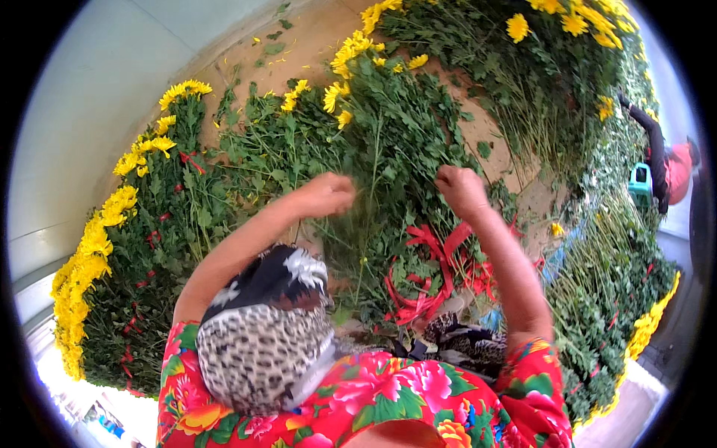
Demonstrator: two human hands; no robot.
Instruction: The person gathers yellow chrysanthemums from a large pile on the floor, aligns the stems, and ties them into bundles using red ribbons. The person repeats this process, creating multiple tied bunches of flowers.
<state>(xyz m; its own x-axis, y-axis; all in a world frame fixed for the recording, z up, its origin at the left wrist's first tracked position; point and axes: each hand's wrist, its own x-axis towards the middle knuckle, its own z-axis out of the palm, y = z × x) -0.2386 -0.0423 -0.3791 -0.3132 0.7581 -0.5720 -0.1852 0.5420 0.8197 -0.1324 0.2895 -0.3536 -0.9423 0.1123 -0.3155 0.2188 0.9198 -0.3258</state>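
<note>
My left hand (pixel 330 196) is blurred, its fingers curled, beside an upright chrysanthemum stem (pixel 374 162). Blurred greenery lies close to its fingertips, and I cannot make out whether they grip any of it. Over the right side of a heap of leafy chrysanthemum stems (pixel 400 129) is my right hand (pixel 462 187), its fingers bent inward. What may be between those fingers is hidden. Yellow chrysanthemum blooms (pixel 350 53) top the heap at its far end. Below my right hand, loose red ribbons (pixel 431 280) lie tangled on leaves near my knees.
Bunches with red ties (pixel 190 162) line the left, their yellow heads (pixel 92 246) outward. More stems (pixel 538 67) are piled at upper right, others (pixel 599 302) at right. Brown floor (pixel 302 39) shows behind. A person (pixel 675 173) is near a teal stool (pixel 639 182).
</note>
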